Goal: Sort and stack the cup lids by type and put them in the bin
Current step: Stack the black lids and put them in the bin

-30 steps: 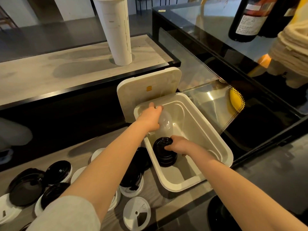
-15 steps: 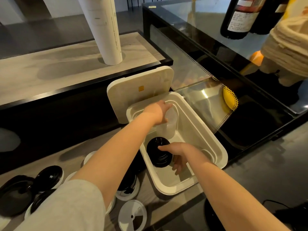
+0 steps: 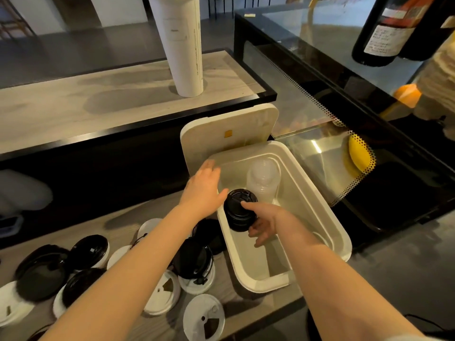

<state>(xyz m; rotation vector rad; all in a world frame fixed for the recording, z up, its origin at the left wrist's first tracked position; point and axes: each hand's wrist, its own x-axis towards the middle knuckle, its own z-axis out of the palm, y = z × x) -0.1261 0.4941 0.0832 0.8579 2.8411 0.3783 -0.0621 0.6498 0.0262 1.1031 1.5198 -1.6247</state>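
Black lid stack point(image 3: 240, 210) upright in the bin point(image 3: 343, 238), hard against its left wall, clear lid stack point(image 3: 263, 178) just behind: one type per pile. Steadied by right hand point(image 3: 266, 222), thumb on top, fingers loose, not clamped. Left hand point(image 3: 204, 190) flat, empty, over the rim. Unsorted loose lids point(image 3: 202, 318) on the table point(image 3: 123, 217), likely next.
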